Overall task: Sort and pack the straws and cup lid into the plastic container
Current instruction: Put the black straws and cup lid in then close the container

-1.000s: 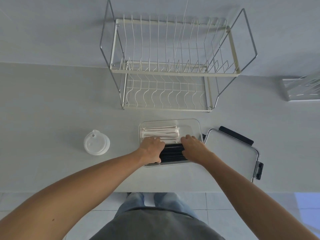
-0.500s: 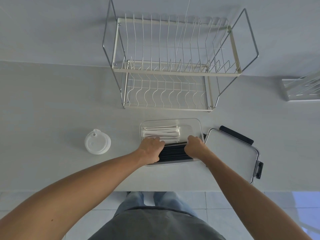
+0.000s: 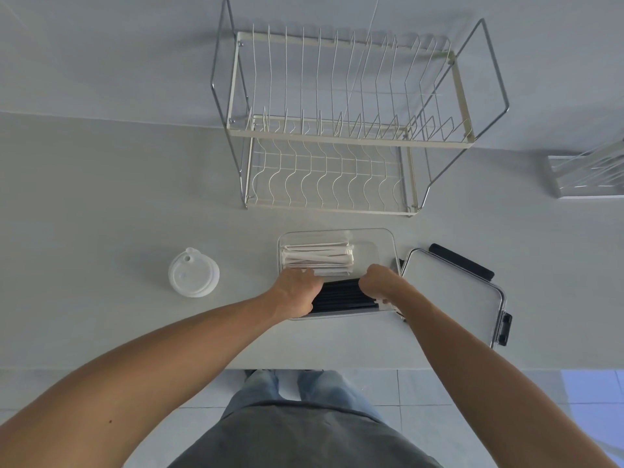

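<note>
A pale grey desk [image 3: 101,204] runs the width of the view, its near edge in front of the person's legs. At the far edge, against the wall, stands a two-tier wire dish rack [image 3: 351,130], and a second wire rack [image 3: 589,173] shows at the far right edge. Near the middle of the near edge sits a clear plastic container [image 3: 381,241], long axis running left to right. Its far half holds a bundle of white paper-wrapped straws [image 3: 319,256], lying left to right along the container; the near half holds a bundle of black straws [image 3: 341,295] lying the same way. Just beside the container's right end lies the container lid [image 3: 449,292], flat, turned at a slant, with black clips on its far and right sides. Well to the left of the container, a translucent white cup lid [image 3: 193,273] lies flat on the desk, its small spout tab pointing to the far edge. The left hand [image 3: 295,293] covers the left ends of the black straws with fingers curled down around them; the right hand [image 3: 380,282] curls over their right ends, so both hands clasp the bundle inside the container
</note>
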